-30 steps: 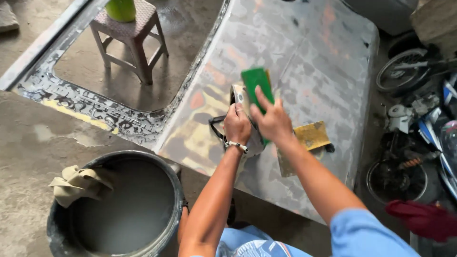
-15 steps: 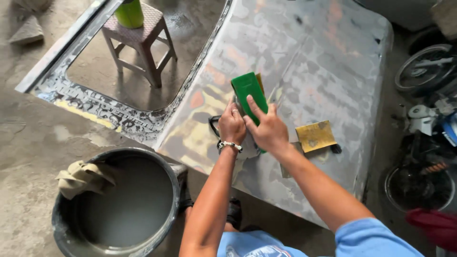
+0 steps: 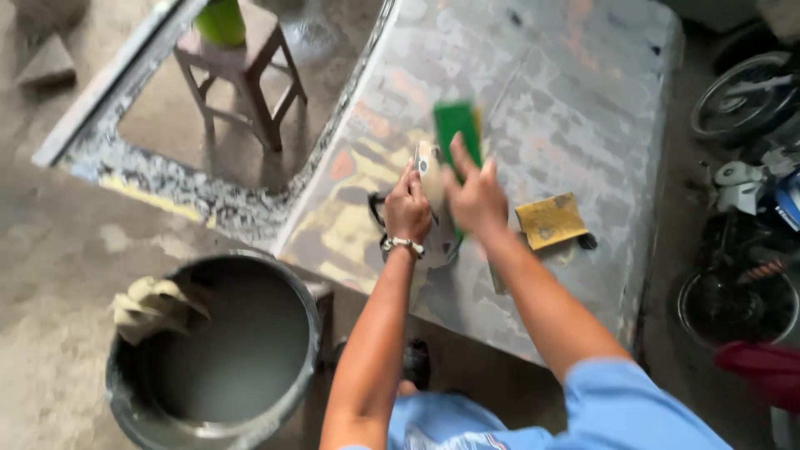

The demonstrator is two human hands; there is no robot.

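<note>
1. Nearest to me, low on the left, stands a dark round bucket [image 3: 125,400] holding cloudy grey water that fills it well up the wall. A crumpled pale rag [image 3: 154,307] hangs over its left rim, half in and half out, which I judge keeps it wet yet easy to grab.

2. Just beyond the bucket lies the big sanded metal panel [image 3: 583,125], patchy grey with yellow and reddish spots, tilted toward me so its face is within reach of both arms.

3. My left hand [image 3: 407,208], a bead bracelet at the wrist, is closed on a small whitish, blurred piece I cannot identify, pressed down on the panel.

4. My right hand [image 3: 477,198] sits touching the left, its fingers laid flat over a green block [image 3: 454,125] that pokes out past the fingertips; the grip is a flat press more than a clench, suited to rubbing along the surface.

5. Just right of that hand a yellow sheet of sandpaper [image 3: 550,220] lies loose on the panel, close enough to swap in.

6. Farther off, through the panel's window opening, a wooden stool [image 3: 250,75] carries a green container [image 3: 221,21]; its contents are hidden.

7. At the far right are wheels [image 3: 742,96] and machine parts.
</note>
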